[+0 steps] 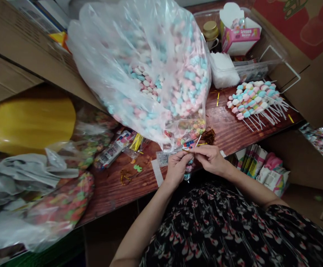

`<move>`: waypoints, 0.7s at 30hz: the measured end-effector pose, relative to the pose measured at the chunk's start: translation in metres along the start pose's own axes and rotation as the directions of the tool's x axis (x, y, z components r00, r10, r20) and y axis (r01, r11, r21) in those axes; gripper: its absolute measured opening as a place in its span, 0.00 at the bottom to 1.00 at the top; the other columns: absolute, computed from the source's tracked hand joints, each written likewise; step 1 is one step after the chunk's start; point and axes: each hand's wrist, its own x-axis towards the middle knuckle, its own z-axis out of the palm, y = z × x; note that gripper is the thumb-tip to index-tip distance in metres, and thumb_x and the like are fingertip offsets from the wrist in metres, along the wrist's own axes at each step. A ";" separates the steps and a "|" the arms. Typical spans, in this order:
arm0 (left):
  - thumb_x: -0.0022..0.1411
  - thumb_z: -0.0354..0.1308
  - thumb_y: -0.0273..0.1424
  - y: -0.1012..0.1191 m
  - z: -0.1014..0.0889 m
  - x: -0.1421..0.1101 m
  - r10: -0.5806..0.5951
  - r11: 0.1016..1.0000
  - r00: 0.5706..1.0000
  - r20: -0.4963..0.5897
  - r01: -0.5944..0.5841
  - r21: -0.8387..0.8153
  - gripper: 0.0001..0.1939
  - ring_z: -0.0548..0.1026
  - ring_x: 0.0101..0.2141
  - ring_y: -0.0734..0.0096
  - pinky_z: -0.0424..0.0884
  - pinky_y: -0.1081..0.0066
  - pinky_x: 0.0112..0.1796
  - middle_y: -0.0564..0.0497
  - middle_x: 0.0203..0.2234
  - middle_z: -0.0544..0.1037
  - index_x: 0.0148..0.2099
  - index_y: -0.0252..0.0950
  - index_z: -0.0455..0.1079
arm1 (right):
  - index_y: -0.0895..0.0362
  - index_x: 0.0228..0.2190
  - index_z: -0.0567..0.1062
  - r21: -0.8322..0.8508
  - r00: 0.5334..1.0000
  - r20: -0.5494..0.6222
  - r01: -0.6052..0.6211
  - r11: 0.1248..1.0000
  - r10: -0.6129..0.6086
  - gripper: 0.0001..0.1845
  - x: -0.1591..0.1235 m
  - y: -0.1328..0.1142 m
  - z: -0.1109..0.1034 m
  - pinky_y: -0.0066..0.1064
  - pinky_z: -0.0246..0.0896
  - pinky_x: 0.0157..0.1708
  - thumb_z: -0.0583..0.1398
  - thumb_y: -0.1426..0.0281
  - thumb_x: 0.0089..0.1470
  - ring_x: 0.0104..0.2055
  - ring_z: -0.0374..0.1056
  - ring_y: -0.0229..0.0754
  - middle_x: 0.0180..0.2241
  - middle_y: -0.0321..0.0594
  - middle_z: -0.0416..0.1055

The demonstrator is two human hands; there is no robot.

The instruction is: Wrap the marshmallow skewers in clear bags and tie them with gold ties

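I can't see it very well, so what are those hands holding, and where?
The left hand and right hand pinch a marshmallow stick in clear wrap, just above the marshmallows, near the white stick.

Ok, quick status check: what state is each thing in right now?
Left hand, gripping bagged skewer
Right hand, pinching same skewer's bag
Bagged skewer, held between hands
Marshmallow bag, full, slumped on table
Loose skewers, unbagged, piled
Pink box, upright, flaps open
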 end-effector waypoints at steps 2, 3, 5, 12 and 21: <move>0.49 0.68 0.41 0.001 -0.001 -0.001 -0.026 1.000 1.000 0.002 0.026 -0.012 0.15 0.66 0.15 0.81 0.59 0.80 0.17 0.54 0.16 0.72 0.30 0.32 0.74 | 0.56 0.52 0.72 0.039 0.997 -0.061 -0.037 0.999 0.040 0.20 -0.005 0.000 0.005 0.28 0.66 0.37 0.57 0.75 0.57 0.32 0.70 0.35 0.31 0.36 0.75; 0.49 0.68 0.41 0.002 -0.002 -0.001 -0.037 0.999 0.999 -0.002 0.037 -0.009 0.16 0.65 0.15 0.81 0.59 0.80 0.17 0.54 0.16 0.72 0.29 0.32 0.73 | 0.56 0.53 0.70 0.061 0.993 -0.095 -0.066 0.996 0.071 0.21 -0.007 0.001 0.008 0.28 0.66 0.36 0.58 0.74 0.56 0.31 0.69 0.35 0.30 0.35 0.74; 0.48 0.69 0.41 0.003 -0.003 -0.002 -0.049 0.999 0.999 -0.020 0.049 0.005 0.16 0.65 0.15 0.82 0.58 0.81 0.16 0.54 0.15 0.72 0.29 0.32 0.73 | 0.55 0.51 0.68 0.138 0.975 -0.159 -0.131 0.982 0.153 0.21 -0.012 0.000 0.014 0.28 0.65 0.33 0.60 0.71 0.55 0.28 0.68 0.34 0.28 0.32 0.72; 0.50 0.68 0.40 0.008 -0.003 -0.001 0.073 0.994 0.997 0.015 -0.074 0.082 0.14 0.63 0.16 0.83 0.60 0.79 0.18 0.55 0.17 0.71 0.27 0.34 0.75 | 0.56 0.27 0.73 0.457 0.877 -0.048 -0.407 0.791 0.479 0.11 -0.016 -0.004 0.019 0.27 0.64 0.29 0.66 0.63 0.48 0.26 0.66 0.34 0.24 0.32 0.72; 0.47 0.68 0.37 0.028 -0.006 -0.005 -0.254 0.964 0.933 0.253 0.224 0.143 0.12 0.60 0.09 0.82 0.52 0.81 0.11 0.50 0.12 0.73 0.24 0.32 0.76 | 0.59 0.20 0.72 0.478 0.773 0.528 -0.612 0.630 0.352 0.18 0.007 0.018 -0.017 0.24 0.54 0.21 0.69 0.59 0.41 0.20 0.60 0.32 0.18 0.31 0.67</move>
